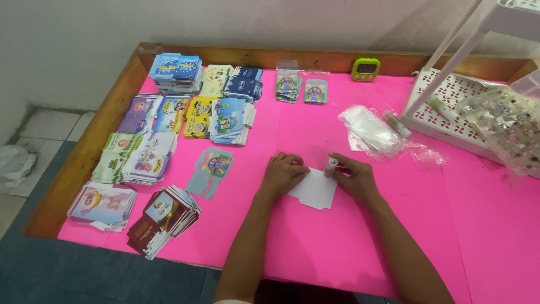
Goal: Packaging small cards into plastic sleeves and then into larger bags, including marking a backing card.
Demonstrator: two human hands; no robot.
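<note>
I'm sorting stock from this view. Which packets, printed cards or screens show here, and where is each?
Card stacks: table's left side, rectangular, blue, yellow, purple, green.
Maroon stack: near left edge, fanned.
Two bagged cards: top centre, rainbow-coloured.
Timer: far edge, green, small dark screen.
Clear sleeves: right of centre, loose pile.
White card: under left hand; right hand holds a small tube.

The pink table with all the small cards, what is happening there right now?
A person sits at the pink table. The left hand presses down a blank white card, while the right hand holds a small glue-stick-like tube at the card's upper edge. Stacks of colourful printed cards lie to the left, clear plastic sleeves to the right, and a green timer stands at the far edge.
</note>
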